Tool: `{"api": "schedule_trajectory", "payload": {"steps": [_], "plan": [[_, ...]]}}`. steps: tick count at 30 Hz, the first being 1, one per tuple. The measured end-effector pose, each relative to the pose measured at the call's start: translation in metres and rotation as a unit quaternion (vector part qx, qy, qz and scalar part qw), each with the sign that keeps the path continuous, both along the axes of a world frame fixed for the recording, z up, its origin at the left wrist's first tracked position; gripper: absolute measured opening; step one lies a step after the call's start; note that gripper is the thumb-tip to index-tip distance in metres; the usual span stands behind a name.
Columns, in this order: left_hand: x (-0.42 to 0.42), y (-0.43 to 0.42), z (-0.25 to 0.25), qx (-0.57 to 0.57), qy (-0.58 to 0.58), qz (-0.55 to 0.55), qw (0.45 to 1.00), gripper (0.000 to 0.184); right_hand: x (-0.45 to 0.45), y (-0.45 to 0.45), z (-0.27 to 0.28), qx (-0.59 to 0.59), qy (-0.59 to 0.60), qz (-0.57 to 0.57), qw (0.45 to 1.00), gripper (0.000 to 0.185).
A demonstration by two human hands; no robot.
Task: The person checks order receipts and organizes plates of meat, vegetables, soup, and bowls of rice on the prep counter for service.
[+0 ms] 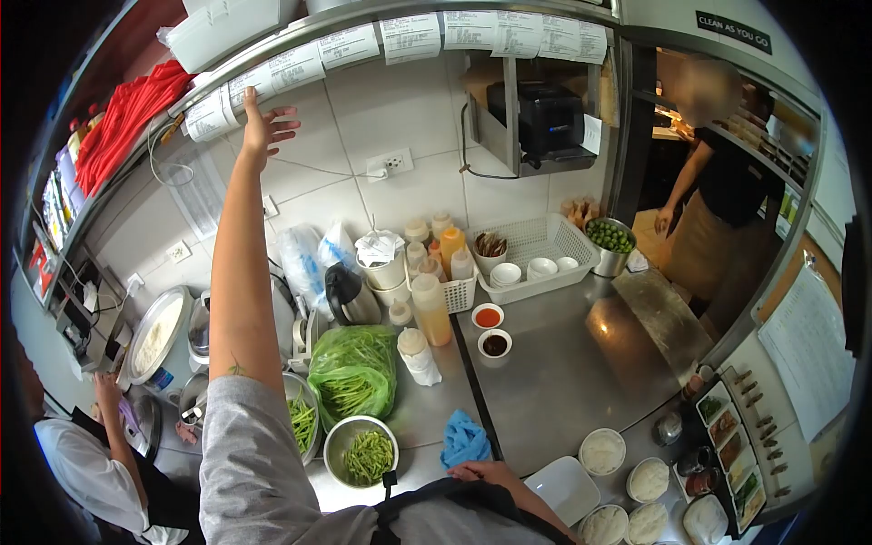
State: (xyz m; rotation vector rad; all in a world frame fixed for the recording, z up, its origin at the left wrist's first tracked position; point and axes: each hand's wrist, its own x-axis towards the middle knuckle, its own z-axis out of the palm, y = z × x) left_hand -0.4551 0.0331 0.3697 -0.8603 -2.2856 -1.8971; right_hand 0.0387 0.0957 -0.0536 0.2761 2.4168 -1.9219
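Note:
My left hand [265,129] is raised to the rail of paper tickets [295,68], its fingers spread and nothing between them. One fingertip overlaps a ticket; whether it touches is unclear. Low in the view, my right hand [483,470] rests close to my body at the counter's edge, just beside a crumpled blue cloth [465,438]. Its fingers are mostly hidden, so its grip cannot be made out. To its left stands a metal bowl of cut green vegetables [368,456], and to its right a white rectangular dish [563,489].
Squeeze bottles [430,309], two sauce bowls [488,317] and a white basket [536,254] stand along the counter. Rice bowls [602,451] are at lower right. One person [727,191] stands beyond the opening; another person [91,463] works at far left.

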Motion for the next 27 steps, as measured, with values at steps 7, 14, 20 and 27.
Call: {"api": "schedule_trajectory", "payload": {"steps": [7, 14, 20, 27], "plan": [[-0.025, 0.006, -0.019, 0.458, 0.047, -0.105, 0.882, 0.032, 0.0, 0.0, 0.003, -0.012, -0.003, -0.026, 1.0, 0.03], [-0.064, 0.025, -0.235, 0.28, -0.122, -0.006, 0.952, 0.064, -0.007, 0.004, -0.002, -0.026, -0.04, -0.04, 0.998, 0.03], [-0.061, 0.079, -0.294, 0.21, -0.06, -0.05, 0.975, 0.074, -0.019, 0.014, -0.004, -0.009, -0.077, -0.024, 0.997, 0.03], [-0.079, 0.124, -0.293, -0.004, -0.012, 0.151, 0.988, 0.031, -0.032, 0.019, -0.019, -0.02, -0.12, -0.032, 0.992, 0.03]]}}
